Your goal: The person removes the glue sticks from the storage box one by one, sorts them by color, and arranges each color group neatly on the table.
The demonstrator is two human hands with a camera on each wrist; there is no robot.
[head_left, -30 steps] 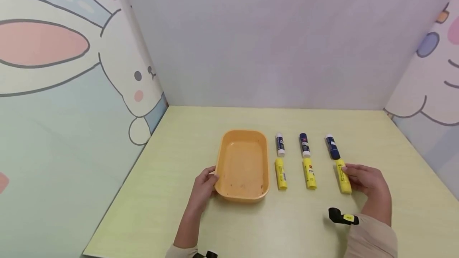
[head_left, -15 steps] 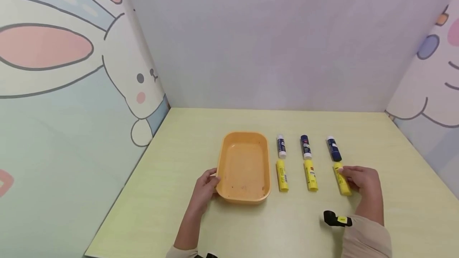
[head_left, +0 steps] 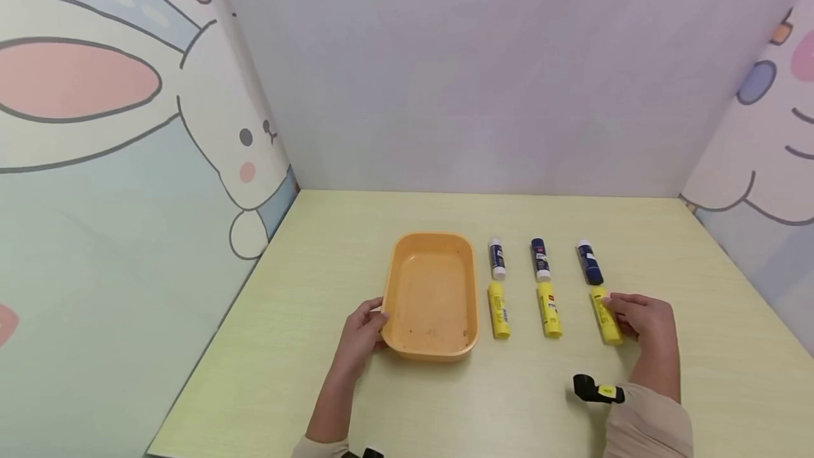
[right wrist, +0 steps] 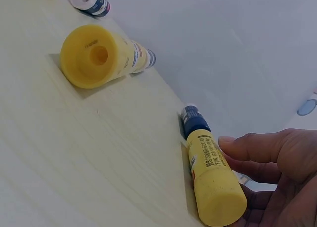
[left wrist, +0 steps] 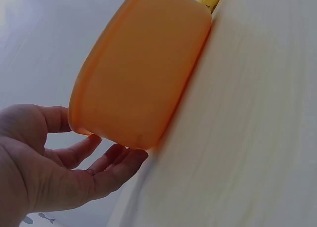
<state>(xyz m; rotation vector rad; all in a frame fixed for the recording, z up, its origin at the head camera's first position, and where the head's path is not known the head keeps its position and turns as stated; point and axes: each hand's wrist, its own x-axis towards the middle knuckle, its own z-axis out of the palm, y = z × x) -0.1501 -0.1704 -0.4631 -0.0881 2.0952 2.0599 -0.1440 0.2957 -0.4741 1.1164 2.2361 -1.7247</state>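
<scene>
An orange plastic tray (head_left: 429, 356) lies on the table. My left hand (head_left: 361, 334) holds its left edge; in the left wrist view the thumb is at the rim and the fingers (left wrist: 119, 172) bend against its outer side. At the right, my right hand (head_left: 645, 320) grips the rightmost yellow glue stick (head_left: 607, 316), which lies on the table. The right wrist view has the thumb (right wrist: 247, 146) along the stick's upper side, with the other fingers partly hidden behind it. Just beyond that stick lies a dark blue glue stick (head_left: 590, 263).
Two more yellow glue sticks (head_left: 499, 311) lie between the tray and my right hand. Two blue and white glue sticks (head_left: 540, 260) lie behind them in a back row. A pale wall (head_left: 483, 90) rises behind the table, with painted panels at both sides.
My right hand has shifted slightly left, and the front end of the yellow glue stick nearest the blue one has swung a little left. The left hand stays on the tray.
</scene>
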